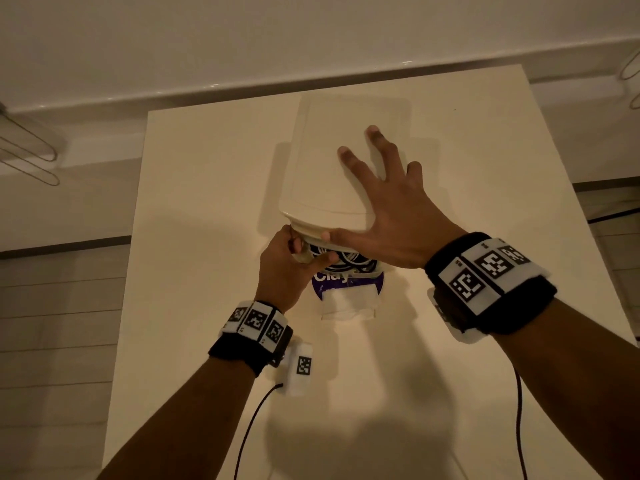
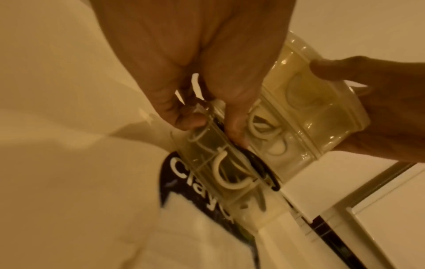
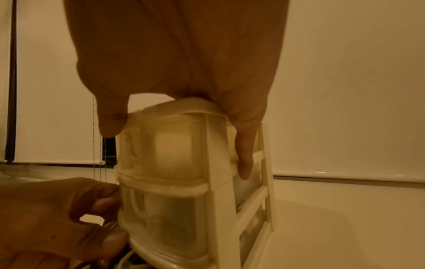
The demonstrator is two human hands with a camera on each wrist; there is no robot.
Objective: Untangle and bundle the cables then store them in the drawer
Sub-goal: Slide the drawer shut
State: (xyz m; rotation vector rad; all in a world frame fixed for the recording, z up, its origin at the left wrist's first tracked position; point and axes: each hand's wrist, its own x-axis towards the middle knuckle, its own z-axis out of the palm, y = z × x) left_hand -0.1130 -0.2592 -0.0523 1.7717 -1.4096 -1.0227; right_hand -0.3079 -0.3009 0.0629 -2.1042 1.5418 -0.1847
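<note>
Two hands at the drawer unit (image 1: 332, 161): right hand (image 1: 388, 216) spread flat on top, left hand (image 1: 287, 261) pinching the cable-filled drawer (image 2: 220, 163).

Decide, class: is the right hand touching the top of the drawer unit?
Touching. The right wrist view shows the right hand pressed on the drawer unit's top, its fingers draped down the side.

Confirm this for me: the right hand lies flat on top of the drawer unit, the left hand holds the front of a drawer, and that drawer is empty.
Not empty. The drawer holds coiled cables, white and dark, as the left wrist view shows through its clear front. The rest stands: the right hand lies spread on top of the drawer unit, and the left hand grips the drawer's front.
</note>
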